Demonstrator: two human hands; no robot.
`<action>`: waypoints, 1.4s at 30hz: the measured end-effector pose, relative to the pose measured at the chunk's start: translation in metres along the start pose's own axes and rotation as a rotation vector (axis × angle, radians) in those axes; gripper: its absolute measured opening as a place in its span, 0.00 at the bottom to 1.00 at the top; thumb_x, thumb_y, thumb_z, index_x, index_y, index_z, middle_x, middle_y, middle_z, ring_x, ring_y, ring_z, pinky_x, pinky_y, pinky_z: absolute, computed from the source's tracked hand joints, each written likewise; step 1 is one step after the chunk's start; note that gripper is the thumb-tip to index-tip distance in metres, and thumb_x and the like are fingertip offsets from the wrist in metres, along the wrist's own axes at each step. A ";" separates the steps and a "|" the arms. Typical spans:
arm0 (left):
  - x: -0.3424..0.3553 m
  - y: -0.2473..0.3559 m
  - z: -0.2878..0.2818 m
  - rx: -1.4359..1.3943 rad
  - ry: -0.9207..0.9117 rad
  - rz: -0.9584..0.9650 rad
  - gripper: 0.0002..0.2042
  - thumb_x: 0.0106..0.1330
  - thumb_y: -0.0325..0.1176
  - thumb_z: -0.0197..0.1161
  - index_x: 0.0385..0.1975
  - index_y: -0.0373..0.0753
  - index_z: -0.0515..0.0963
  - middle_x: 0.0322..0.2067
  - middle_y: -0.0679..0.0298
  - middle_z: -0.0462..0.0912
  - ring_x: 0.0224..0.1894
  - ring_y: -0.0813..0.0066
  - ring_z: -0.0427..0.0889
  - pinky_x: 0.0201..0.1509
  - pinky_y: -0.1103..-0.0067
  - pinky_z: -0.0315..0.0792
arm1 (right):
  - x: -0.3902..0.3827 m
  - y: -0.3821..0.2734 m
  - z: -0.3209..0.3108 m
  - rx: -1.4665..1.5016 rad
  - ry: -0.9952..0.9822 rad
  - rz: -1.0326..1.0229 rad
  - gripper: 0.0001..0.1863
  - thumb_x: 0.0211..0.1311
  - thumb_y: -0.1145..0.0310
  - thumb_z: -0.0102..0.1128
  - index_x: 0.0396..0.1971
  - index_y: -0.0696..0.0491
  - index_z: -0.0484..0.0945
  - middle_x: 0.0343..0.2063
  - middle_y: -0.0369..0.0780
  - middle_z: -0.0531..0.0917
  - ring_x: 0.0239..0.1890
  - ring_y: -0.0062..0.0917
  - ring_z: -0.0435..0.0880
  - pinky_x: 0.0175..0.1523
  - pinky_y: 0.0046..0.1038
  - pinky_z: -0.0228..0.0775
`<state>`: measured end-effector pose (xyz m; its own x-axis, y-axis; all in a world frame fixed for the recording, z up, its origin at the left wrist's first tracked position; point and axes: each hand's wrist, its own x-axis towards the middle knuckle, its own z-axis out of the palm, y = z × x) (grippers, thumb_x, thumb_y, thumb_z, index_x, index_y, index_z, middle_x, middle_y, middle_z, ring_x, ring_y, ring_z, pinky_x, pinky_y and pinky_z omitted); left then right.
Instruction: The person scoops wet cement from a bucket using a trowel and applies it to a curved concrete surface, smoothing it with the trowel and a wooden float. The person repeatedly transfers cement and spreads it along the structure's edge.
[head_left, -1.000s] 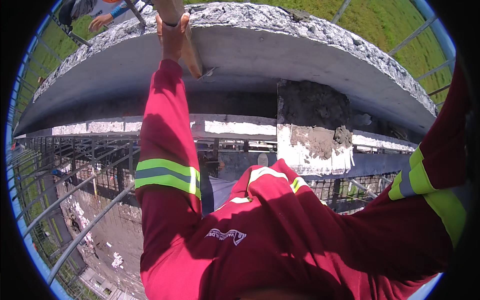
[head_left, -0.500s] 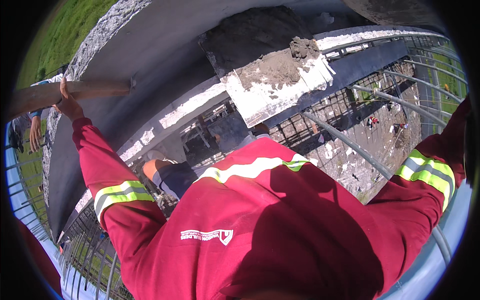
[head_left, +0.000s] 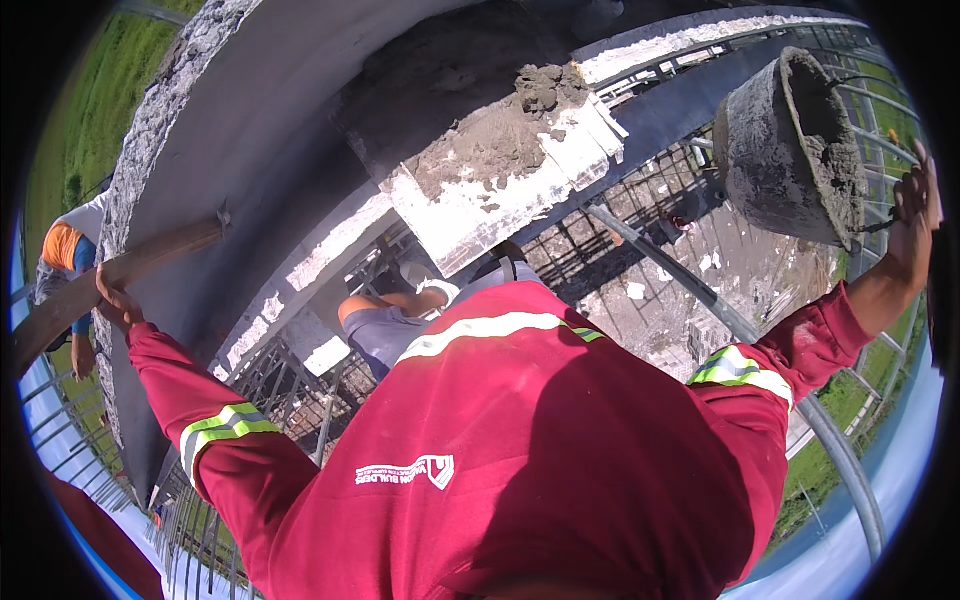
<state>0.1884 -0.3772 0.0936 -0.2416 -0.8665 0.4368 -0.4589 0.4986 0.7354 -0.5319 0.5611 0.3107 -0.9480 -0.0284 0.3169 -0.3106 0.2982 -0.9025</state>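
Observation:
My left hand (head_left: pixel 117 300) grips a wooden plank (head_left: pixel 165 247) lying across the rough-topped concrete wall (head_left: pixel 140 140). Out at the right, my right hand (head_left: pixel 905 215) is closed on the handle of a cement-crusted bucket (head_left: pixel 760 150), which is tilted with grey mortar inside. Part of that hand is at the rim of the view. Between my hands a pale, caked board (head_left: pixel 470 225) bears a lumpy heap of wet mortar (head_left: pixel 490 140).
A co-worker (head_left: pixel 70 270) in orange and blue is beyond the wall at the left. Metal scaffold pipes (head_left: pixel 680 280) and rebar cross below me, over a littered lower level (head_left: pixel 640 310) far down. My legs (head_left: pixel 390 330) are on the structure beneath.
The view has swung, putting the wall at the left. The bucket has come into view at the right in my right hand. My left hand, still on the plank, sits lower in the picture.

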 end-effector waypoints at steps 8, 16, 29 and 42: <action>-0.003 0.020 0.020 -0.057 0.174 -0.100 0.19 0.71 0.46 0.60 0.54 0.42 0.82 0.49 0.65 0.80 0.49 0.73 0.79 0.54 0.73 0.75 | -0.089 0.051 0.023 0.067 0.042 0.278 0.13 0.73 0.59 0.60 0.38 0.56 0.82 0.17 0.22 0.63 0.17 0.06 0.54 0.22 0.17 0.41; -0.017 0.052 0.031 -0.180 0.248 -0.217 0.22 0.66 0.47 0.67 0.52 0.37 0.82 0.48 0.64 0.80 0.50 0.74 0.78 0.59 0.72 0.70 | -0.104 0.102 0.046 -0.059 0.074 0.391 0.16 0.67 0.54 0.65 0.26 0.48 0.78 0.14 0.21 0.63 0.15 0.07 0.55 0.21 0.18 0.40; -0.105 0.440 0.406 -0.036 -0.298 0.756 0.23 0.71 0.50 0.60 0.56 0.39 0.77 0.55 0.52 0.79 0.60 0.54 0.76 0.66 0.66 0.66 | -0.043 0.180 0.062 -0.191 -0.021 0.534 0.19 0.68 0.48 0.64 0.22 0.43 0.77 0.16 0.21 0.65 0.17 0.07 0.57 0.23 0.17 0.42; -0.020 0.498 0.612 0.349 -0.709 0.264 0.31 0.73 0.61 0.42 0.52 0.37 0.77 0.53 0.51 0.82 0.52 0.57 0.80 0.59 0.62 0.68 | 0.040 0.392 0.001 -0.130 -0.327 0.572 0.22 0.74 0.49 0.54 0.36 0.55 0.79 0.30 0.34 0.79 0.29 0.17 0.73 0.36 0.24 0.65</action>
<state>-0.5583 -0.1258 0.1338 -0.8063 -0.5888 0.0565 -0.5219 0.7531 0.4007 -0.6921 0.6754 -0.0306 -0.9393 -0.1129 -0.3241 0.2387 0.4637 -0.8533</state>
